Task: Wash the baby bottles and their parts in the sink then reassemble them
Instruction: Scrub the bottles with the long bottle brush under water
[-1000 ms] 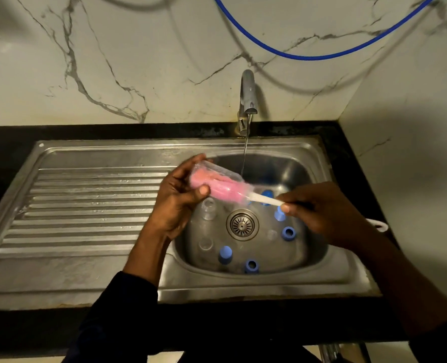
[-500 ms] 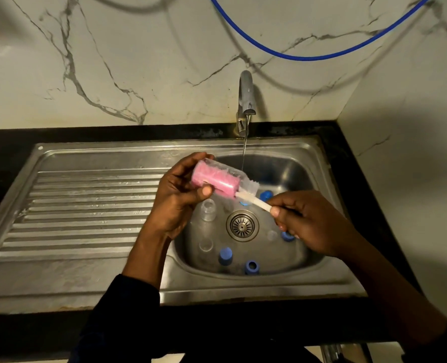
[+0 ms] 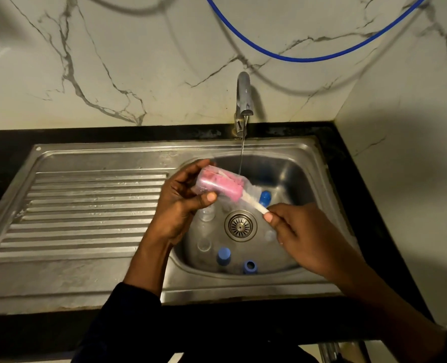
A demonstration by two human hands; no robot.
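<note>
My left hand [image 3: 183,203] grips a clear baby bottle [image 3: 251,190] held tilted over the sink basin [image 3: 298,179]. A pink sponge brush [image 3: 218,183] fills the inside of the bottle. Its white handle [image 3: 256,205] sticks out toward the right, pinched by my right hand [image 3: 303,237]. Down in the basin lie blue caps and rings [image 3: 265,198], [image 3: 223,255], [image 3: 249,266] and clear bottle parts [image 3: 206,213], [image 3: 204,244] around the drain [image 3: 240,226].
The tap [image 3: 244,100] runs a thin stream of water into the basin just behind the bottle. A ribbed steel draining board [image 3: 86,213] lies to the left. Black counter surrounds the sink. A blue hose [image 3: 308,58] hangs on the marble wall.
The brush has gone deeper into the bottle as my right hand moved left along the handle toward it. My left hand has held the bottle in about the same place.
</note>
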